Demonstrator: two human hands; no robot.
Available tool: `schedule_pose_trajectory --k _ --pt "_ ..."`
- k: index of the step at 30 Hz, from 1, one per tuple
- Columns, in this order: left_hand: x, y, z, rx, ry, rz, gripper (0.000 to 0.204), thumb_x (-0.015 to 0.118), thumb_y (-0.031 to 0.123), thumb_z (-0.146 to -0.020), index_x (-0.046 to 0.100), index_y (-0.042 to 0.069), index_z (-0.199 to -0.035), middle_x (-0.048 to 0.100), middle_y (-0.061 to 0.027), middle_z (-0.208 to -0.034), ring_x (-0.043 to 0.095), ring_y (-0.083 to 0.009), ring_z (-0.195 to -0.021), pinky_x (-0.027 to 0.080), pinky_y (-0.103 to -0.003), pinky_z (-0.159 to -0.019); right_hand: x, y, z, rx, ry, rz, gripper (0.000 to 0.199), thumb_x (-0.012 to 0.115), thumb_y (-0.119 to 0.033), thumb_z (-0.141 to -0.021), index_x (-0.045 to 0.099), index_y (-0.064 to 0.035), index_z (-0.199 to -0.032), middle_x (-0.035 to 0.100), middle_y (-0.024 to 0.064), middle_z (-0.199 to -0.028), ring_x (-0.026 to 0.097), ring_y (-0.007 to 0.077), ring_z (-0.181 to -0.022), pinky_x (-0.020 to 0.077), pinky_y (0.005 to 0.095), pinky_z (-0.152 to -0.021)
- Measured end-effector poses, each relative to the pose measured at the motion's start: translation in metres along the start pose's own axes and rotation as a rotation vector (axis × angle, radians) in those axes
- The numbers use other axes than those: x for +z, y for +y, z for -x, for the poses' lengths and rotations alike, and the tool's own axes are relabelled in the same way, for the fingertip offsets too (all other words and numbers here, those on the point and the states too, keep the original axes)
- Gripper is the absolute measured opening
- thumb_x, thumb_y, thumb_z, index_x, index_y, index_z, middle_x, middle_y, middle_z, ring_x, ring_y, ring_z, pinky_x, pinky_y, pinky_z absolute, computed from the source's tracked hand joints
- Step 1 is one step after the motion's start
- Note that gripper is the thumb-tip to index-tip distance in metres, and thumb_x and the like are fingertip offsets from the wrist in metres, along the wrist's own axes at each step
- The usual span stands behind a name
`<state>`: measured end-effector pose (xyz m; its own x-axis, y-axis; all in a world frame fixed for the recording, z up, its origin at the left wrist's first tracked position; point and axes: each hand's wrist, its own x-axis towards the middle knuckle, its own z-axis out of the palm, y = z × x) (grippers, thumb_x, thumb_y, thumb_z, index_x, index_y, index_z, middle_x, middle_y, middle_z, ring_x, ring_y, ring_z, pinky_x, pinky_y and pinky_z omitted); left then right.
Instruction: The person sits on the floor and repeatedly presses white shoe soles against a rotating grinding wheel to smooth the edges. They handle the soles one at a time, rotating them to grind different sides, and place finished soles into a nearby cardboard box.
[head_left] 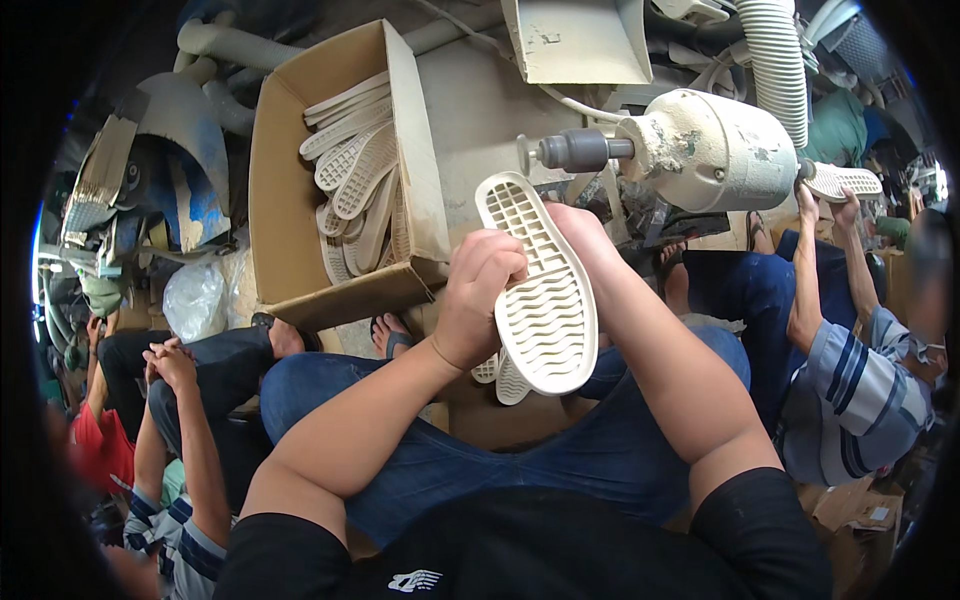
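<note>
A cream-white shoe sole [548, 310] is held tilted above my lap, its gridded and wavy-ridged face turned up. My left hand [478, 292] grips its left edge, fingers curled onto the grid near the middle. Behind the upper right edge is my right hand [582, 238], closed on the sole, its fingers mostly hidden. Just beyond the sole's toe end, apart from it, a small grinding head [530, 153] sticks out on the shaft of a cream-spattered motor [715, 150]. More soles [510, 385] show partly beneath the held one, between my knees.
An open cardboard box [418, 150] of several loose soles [365, 175] stands at the far left. A metal hood [580, 45] and a ribbed hose [775, 60] are beyond the motor. At right, a co-worker's hands [825, 203] hold another sole; another person sits at left, hands clasped [172, 362].
</note>
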<state>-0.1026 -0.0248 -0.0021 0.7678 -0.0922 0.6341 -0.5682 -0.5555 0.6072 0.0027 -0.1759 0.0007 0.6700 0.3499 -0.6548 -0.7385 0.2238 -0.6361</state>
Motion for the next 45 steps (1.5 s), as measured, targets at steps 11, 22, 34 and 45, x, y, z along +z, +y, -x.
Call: schedule_pose_trajectory --k 11,22,34,45 --pt "-0.005 -0.011 -0.002 -0.281 -0.148 -0.049 0.059 0.073 0.006 -0.093 0.052 0.004 -0.147 0.063 -0.0198 -0.135 0.058 -0.0431 -0.135 0.049 -0.045 -0.115 -0.023 0.007 0.023 -0.032 -0.136 0.211 0.028 0.064 -0.004 -0.106 0.061 0.0064 -0.132 0.074 0.0166 -0.115 0.075 0.0258 -0.101 0.0645 0.0418 -0.087" --pt "0.018 -0.058 -0.021 -1.388 0.2 1.505 0.049 0.037 0.037 -0.12 0.064 -0.002 -0.133 0.074 -0.0189 -0.124 0.075 -0.0269 -0.11 0.062 -0.042 -0.096 -0.004 0.012 0.047 -0.026 -0.369 0.12 0.05 0.069 0.001 -0.102 0.053 0.0029 -0.149 0.071 0.0116 -0.128 0.073 0.0199 -0.117 0.0596 0.0364 -0.104" --pt "0.014 -0.059 -0.042 -1.324 0.192 1.585 0.041 0.045 0.033 -0.117 0.067 -0.001 -0.125 0.078 -0.0169 -0.112 0.078 -0.0267 -0.096 0.064 -0.041 -0.091 -0.002 0.004 0.054 -0.101 -0.449 -0.019 0.056 0.064 0.004 -0.104 0.045 0.0044 -0.156 0.068 0.0138 -0.137 0.071 0.0203 -0.122 0.0587 0.0363 -0.107" --pt "0.011 -0.05 -0.051 -1.181 0.232 1.415 0.031 0.049 0.023 -0.114 0.061 0.0 -0.131 0.074 -0.0147 -0.113 0.076 -0.0215 -0.094 0.063 -0.036 -0.086 -0.001 0.003 0.051 -0.204 -0.45 0.012 0.06 0.064 0.003 -0.105 0.044 0.0026 -0.161 0.068 0.0118 -0.138 0.069 0.0178 -0.123 0.0582 0.0345 -0.107"
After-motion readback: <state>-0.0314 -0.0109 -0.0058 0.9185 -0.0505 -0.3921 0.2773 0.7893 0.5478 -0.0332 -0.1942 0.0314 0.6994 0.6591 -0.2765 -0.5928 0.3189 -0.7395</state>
